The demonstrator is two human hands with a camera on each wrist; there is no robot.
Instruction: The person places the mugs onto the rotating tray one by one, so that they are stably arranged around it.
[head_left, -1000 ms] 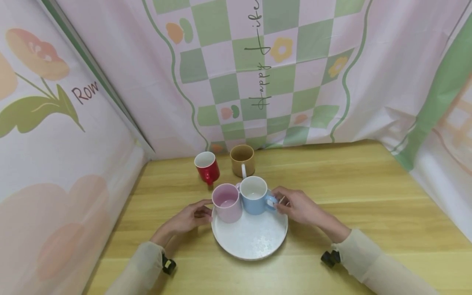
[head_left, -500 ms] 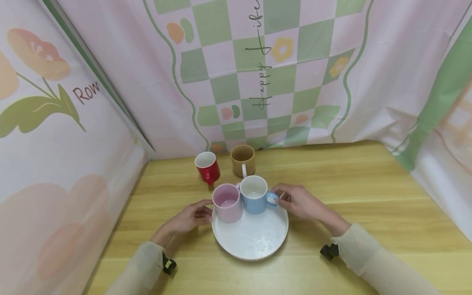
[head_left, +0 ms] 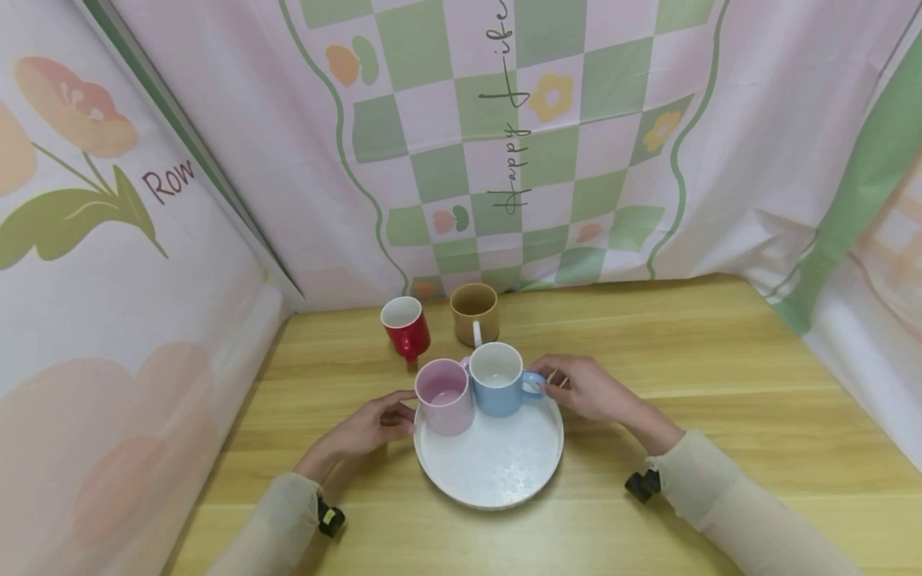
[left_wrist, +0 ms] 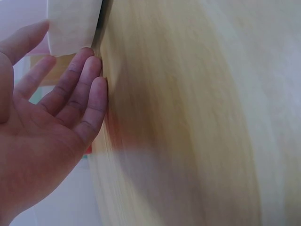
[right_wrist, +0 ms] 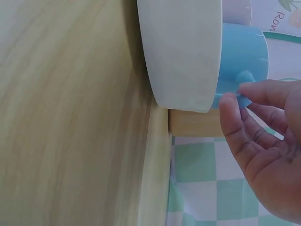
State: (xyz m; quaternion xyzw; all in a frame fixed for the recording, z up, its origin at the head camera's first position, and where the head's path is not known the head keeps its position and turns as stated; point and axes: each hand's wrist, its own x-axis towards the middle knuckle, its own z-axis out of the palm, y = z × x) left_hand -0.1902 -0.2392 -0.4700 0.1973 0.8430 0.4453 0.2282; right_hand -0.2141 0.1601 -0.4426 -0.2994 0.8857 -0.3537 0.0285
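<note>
A white round tray (head_left: 497,480) lies on the wooden table and carries a pink mug (head_left: 442,396) and a blue mug (head_left: 495,380) side by side at its far edge. My right hand (head_left: 555,386) pinches the blue mug's handle (head_left: 535,385). In the right wrist view, thumb and forefinger (right_wrist: 261,89) meet on that handle (right_wrist: 242,77) beside the tray wall (right_wrist: 183,52). My left hand (head_left: 392,418) rests on the table at the tray's left rim, next to the pink mug. Its fingers (left_wrist: 77,89) lie relaxed and hold nothing.
A red mug (head_left: 406,326) and a brown mug (head_left: 475,314) stand on the table (head_left: 720,376) behind the tray, near the back curtain. Patterned fabric walls close off the left, back and right sides.
My right hand and the blue mug's handle have shifted slightly away from me. The left hand and the other mugs have stayed put.
</note>
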